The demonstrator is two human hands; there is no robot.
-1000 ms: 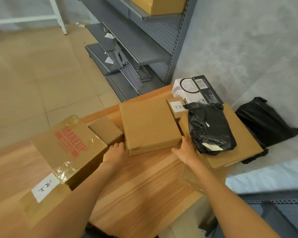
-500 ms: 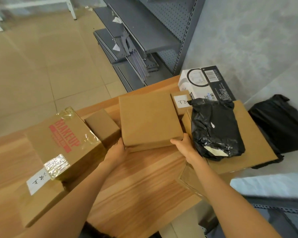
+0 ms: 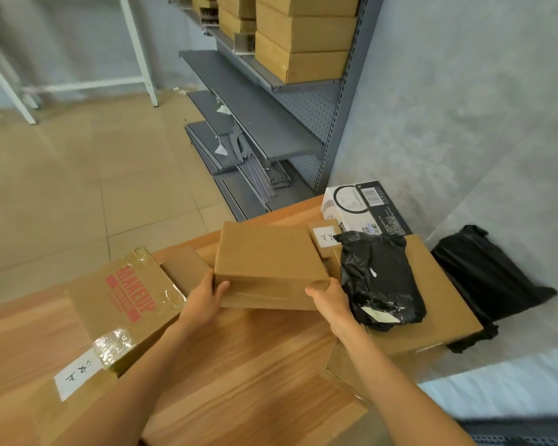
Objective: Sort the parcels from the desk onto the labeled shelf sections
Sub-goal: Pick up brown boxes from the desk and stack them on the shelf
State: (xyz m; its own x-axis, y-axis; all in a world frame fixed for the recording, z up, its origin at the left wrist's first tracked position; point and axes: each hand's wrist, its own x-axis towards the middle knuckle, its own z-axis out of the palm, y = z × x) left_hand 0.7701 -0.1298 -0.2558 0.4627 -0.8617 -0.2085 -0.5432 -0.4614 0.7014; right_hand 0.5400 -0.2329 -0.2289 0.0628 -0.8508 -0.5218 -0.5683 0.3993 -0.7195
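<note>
Both hands gripped a flat brown box (image 3: 268, 252) above the bench (image 3: 239, 365): the left hand (image 3: 203, 297) and right hand (image 3: 331, 300) curled their fingers around its near corners, thumbs on top, beside a black bag (image 3: 377, 272).

From my feed, I see my left hand (image 3: 203, 299) and right hand (image 3: 331, 302) bare, both forearms uncovered (no sleeves, gloves, watch, or rings showing).

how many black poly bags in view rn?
2. One bag lies on the big flat box on the desk, just right of the right hand. The other bag sits further right against the wall. More may be hidden under the boxes.
</note>
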